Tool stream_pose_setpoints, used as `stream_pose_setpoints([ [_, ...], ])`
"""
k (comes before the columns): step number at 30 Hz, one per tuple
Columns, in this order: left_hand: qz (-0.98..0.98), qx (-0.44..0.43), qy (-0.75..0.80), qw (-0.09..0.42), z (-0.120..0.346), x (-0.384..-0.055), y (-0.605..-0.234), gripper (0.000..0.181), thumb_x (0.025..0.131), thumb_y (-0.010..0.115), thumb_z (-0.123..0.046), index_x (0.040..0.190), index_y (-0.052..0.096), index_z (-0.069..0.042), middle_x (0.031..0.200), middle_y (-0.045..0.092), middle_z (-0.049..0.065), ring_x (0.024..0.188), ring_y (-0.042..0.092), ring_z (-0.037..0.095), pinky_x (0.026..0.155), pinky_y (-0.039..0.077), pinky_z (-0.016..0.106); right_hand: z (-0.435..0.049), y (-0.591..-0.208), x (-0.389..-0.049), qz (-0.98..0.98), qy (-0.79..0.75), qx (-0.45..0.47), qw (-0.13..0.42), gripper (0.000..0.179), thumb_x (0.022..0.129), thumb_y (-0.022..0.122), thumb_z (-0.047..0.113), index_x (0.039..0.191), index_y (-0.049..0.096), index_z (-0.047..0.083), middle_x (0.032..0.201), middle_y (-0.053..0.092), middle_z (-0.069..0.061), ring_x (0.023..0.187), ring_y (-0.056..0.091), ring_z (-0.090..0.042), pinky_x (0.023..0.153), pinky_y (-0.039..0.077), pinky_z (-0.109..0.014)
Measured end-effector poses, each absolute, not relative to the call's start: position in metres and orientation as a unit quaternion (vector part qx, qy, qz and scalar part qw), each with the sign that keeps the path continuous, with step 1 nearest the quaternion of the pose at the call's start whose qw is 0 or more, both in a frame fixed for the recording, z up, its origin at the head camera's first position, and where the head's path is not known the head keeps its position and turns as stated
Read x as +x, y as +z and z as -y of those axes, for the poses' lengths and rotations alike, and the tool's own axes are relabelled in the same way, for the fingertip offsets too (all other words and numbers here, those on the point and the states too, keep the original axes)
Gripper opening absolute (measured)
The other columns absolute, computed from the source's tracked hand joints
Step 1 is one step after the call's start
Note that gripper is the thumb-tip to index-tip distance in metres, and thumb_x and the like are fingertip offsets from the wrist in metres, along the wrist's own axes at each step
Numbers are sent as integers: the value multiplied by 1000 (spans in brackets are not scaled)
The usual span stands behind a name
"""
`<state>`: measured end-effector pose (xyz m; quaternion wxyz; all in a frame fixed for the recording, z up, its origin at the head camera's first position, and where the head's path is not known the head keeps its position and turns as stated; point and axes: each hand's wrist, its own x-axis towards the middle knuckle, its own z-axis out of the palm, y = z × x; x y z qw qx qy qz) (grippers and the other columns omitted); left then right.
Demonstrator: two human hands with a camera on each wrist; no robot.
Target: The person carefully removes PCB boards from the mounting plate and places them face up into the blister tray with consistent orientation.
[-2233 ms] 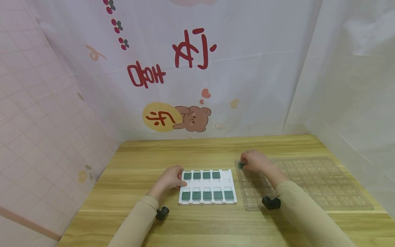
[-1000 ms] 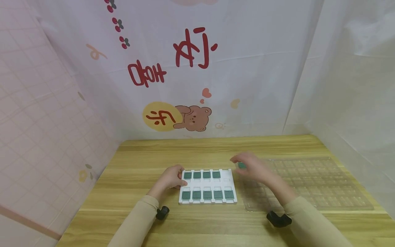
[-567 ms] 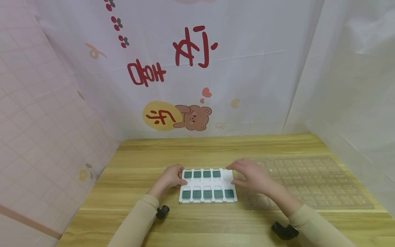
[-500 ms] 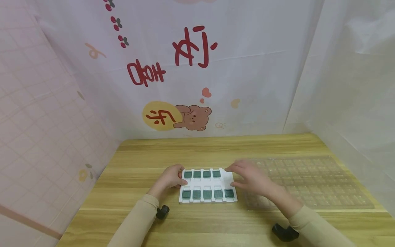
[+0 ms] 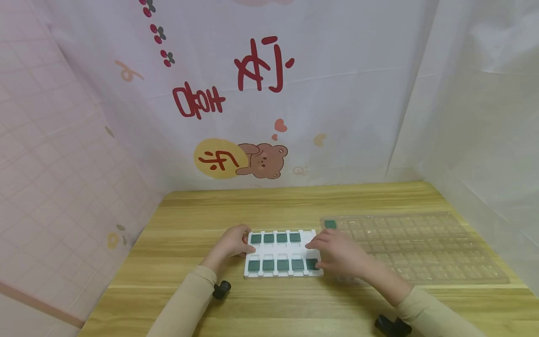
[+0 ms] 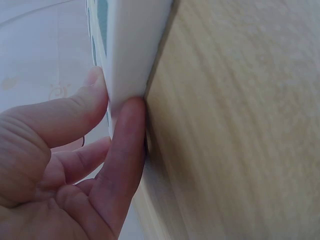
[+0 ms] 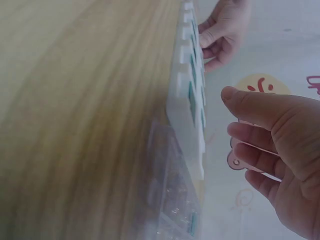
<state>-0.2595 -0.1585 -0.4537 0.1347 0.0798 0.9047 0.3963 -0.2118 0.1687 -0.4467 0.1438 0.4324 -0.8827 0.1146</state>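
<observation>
A white tray lies on the table with two rows of square green chips; the back right slot holds none. My left hand grips the tray's left end, thumb on top and a fingertip low on its side wall in the left wrist view. Over the tray's right end hovers my right hand, thumb and fingers spread. Nothing sits between them in the right wrist view, where the hand is apart from the tray. Another green chip sits in the back left corner of the clear plastic tray.
The clear compartmented tray covers the right part of the wooden table, close beside the white tray. A printed white curtain stands behind and on both sides. Each wrist wears a black camera.
My right hand has left the chip in the clear tray's corner and moved left and toward me, over the white tray's right end. The chip stays in its corner. My left hand keeps its grip.
</observation>
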Motion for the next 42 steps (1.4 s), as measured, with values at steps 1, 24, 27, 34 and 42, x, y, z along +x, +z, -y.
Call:
stream_pose_setpoints([
  [1, -904, 79, 397, 136, 159, -260, -454, 62, 79, 81, 4, 132, 51, 10, 81, 51, 10, 62, 57, 18, 59, 59, 29, -168, -448, -212, 881, 111, 436, 147, 46, 70, 90, 25, 111, 72, 12, 107, 70, 1, 102, 61, -21, 90, 52, -42],
  [24, -899, 77, 408, 140, 159, -260, -453, 60, 79, 80, 5, 130, 52, 10, 81, 50, 10, 62, 55, 18, 60, 59, 30, -163, -462, -208, 893, 93, 428, 104, 38, 72, 88, 30, 102, 72, 14, 98, 66, 5, 94, 57, -15, 84, 51, -33],
  [27, -899, 79, 408, 139, 159, -260, -453, 60, 79, 80, 5, 131, 51, 11, 81, 50, 10, 62, 56, 19, 60, 59, 30, -162, -461, -208, 894, 95, 425, 103, 38, 72, 88, 29, 101, 71, 14, 97, 66, 5, 94, 57, -16, 84, 51, -34],
  [34, -899, 78, 407, 139, 158, -259, -453, 60, 79, 80, 5, 132, 51, 11, 81, 51, 11, 64, 58, 20, 60, 59, 30, -160, -461, -208, 901, 83, 413, 100, 35, 72, 88, 31, 98, 71, 13, 95, 66, 4, 93, 57, -17, 84, 51, -34],
  [42, -899, 75, 407, 140, 158, -258, -452, 59, 79, 79, 6, 131, 51, 12, 81, 50, 11, 63, 56, 18, 60, 59, 29, -158, -461, -208, 904, 78, 409, 98, 33, 74, 87, 30, 97, 72, 14, 95, 66, 4, 93, 58, -17, 84, 51, -35],
])
